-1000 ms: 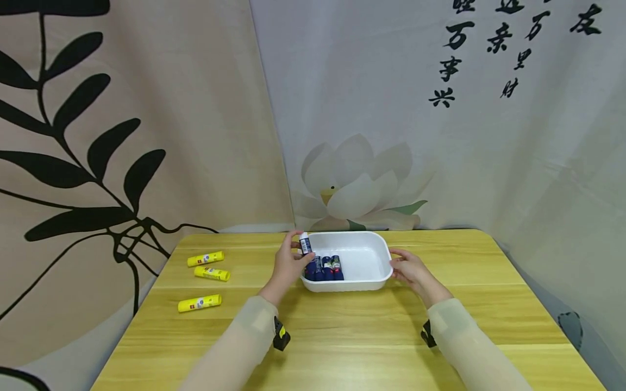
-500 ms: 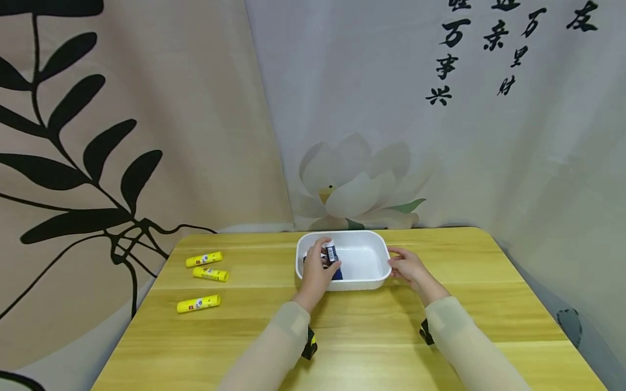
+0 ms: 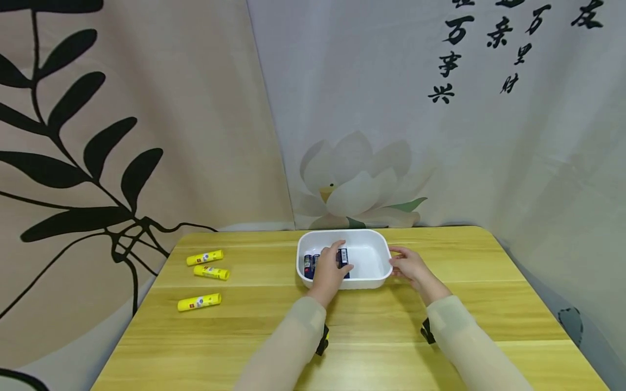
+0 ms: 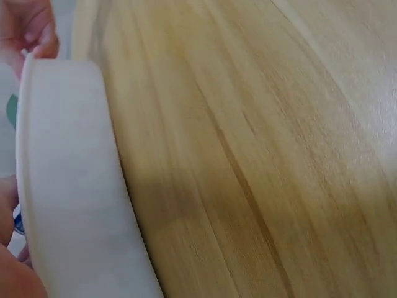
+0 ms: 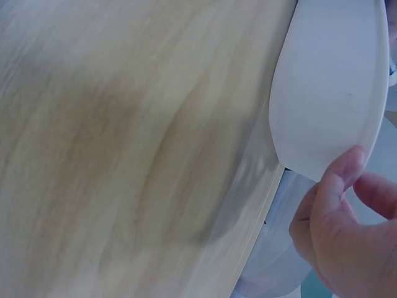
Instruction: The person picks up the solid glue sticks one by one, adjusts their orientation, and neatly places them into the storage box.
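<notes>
A white plastic tray [image 3: 371,258] stands at the back middle of the table. My left hand [image 3: 327,277] is inside it, thumb and fingers around a dark blue glue stick [image 3: 344,256] with a white label. More dark blue glue sticks [image 3: 307,266] lie at the tray's left end, partly covered by that hand. On the right, my right hand [image 3: 409,269] pinches the tray's end rim between thumb and fingers, as the right wrist view shows with the hand [image 5: 347,236] at the tray wall [image 5: 329,93]. The left wrist view catches only the edge of my left hand [image 4: 15,273].
Several yellow glue sticks, such as the front one [image 3: 199,302], lie on the wooden table [image 3: 371,336] left of the tray. A printed curtain [image 3: 220,136] hangs right behind the table's back edge.
My left hand has carried the dark blue glue stick rightward from the tray's left end and lowered it beside the others. The right hand has stayed at the rim.
</notes>
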`<state>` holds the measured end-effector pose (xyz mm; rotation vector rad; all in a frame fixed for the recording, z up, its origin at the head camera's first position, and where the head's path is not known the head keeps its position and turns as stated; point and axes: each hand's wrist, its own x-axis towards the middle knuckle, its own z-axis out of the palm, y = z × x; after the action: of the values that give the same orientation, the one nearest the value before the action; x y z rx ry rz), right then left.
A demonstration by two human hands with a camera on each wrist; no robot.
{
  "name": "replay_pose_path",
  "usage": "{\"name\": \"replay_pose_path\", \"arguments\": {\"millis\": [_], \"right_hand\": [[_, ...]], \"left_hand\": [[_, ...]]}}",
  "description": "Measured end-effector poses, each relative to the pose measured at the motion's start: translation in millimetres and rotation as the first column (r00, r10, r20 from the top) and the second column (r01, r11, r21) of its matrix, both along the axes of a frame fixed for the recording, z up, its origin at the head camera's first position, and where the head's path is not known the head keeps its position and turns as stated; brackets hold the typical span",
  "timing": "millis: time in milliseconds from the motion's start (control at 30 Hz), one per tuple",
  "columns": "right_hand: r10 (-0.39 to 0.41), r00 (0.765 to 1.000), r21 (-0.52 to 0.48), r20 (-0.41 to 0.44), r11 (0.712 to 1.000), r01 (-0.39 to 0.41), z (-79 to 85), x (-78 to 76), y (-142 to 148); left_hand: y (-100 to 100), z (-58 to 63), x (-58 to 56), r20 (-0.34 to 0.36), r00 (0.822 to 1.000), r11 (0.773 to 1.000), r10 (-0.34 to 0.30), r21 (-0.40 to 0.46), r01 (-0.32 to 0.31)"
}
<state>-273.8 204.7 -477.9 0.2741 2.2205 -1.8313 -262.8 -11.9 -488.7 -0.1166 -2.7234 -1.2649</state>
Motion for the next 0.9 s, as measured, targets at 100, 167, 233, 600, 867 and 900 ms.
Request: {"name": "replay_pose_path", "arguments": {"millis": [100, 167, 233, 600, 867, 900], "right_hand": [[0.001, 1.0, 0.0, 0.004, 1.0, -0.001, 0.3, 0.4, 1], [0.002, 1.0, -0.004, 0.005, 1.0, -0.002, 0.9, 0.8, 2], [0.0, 1.0, -0.008, 0.005, 1.0, 0.0, 1.4, 1.0, 2], [0.01, 1.0, -0.022, 0.0, 1.0, -0.01, 0.8, 1.8, 3], [0.003, 1.0, -0.018, 0.0, 1.0, -0.003, 0.4, 2.2, 2], [0.0, 1.0, -0.016, 0.001, 1.0, 0.0, 0.4, 2.4, 2]], "left_hand": [[4, -0.1, 0.2, 0.005, 1.0, 0.998, 0.003, -0.066, -0.003], [7, 0.2, 0.3, -0.001, 1.0, 0.995, 0.018, -0.102, -0.018], [9, 1.2, -0.1, -0.002, 0.999, 0.988, 0.036, -0.152, -0.036], [9, 5.9, -1.2, 0.09, 0.983, 0.944, 0.16, -0.305, -0.125], [7, 5.8, -2.7, 0.089, 0.982, 0.94, 0.166, -0.315, -0.131], [8, 4.3, -2.9, 0.069, 0.985, 0.943, 0.16, -0.307, -0.132]]}}
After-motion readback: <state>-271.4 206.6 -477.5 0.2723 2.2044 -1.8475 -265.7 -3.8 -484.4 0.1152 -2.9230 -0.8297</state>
